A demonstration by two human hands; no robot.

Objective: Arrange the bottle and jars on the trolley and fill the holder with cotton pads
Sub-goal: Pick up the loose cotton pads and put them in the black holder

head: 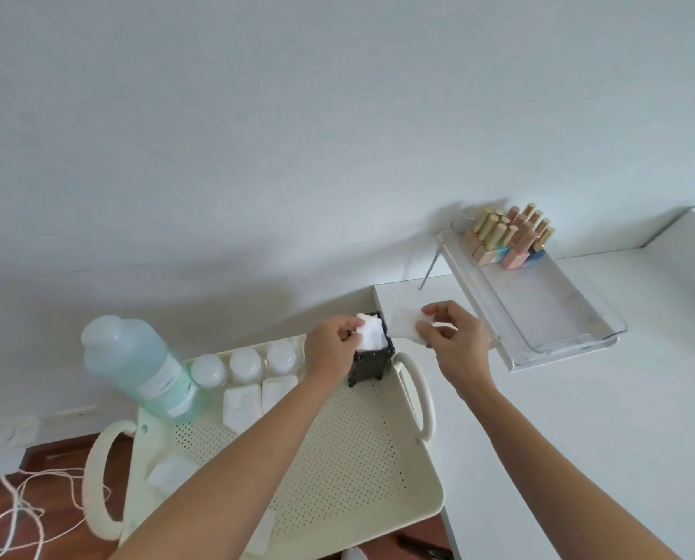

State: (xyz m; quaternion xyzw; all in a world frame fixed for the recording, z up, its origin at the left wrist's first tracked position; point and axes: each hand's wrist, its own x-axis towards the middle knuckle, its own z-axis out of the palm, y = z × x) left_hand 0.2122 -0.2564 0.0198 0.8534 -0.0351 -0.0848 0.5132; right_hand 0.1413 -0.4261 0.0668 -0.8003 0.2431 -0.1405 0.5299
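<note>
A cream perforated trolley tray (pixel 337 470) holds a large bottle of green liquid (pixel 143 369) at its far left, three small white-lidded jars (pixel 245 364) in a row, and a black holder (pixel 370 363) at the far right corner. White cotton pads (pixel 372 335) stick out of the holder's top. My left hand (pixel 331 349) pinches the pads at the holder's mouth. My right hand (pixel 457 337) holds a thin clear pad packet (pixel 404 323) just right of the holder, over the table edge.
Two square white pads (pixel 259 398) lie on the tray near the jars, others near its front left edge. A clear shelf rack (pixel 556 313) with nail polish bottles (pixel 507 236) stands on the white table (pixel 580 438) to the right. Cord lies on the floor (pixel 18 515) at left.
</note>
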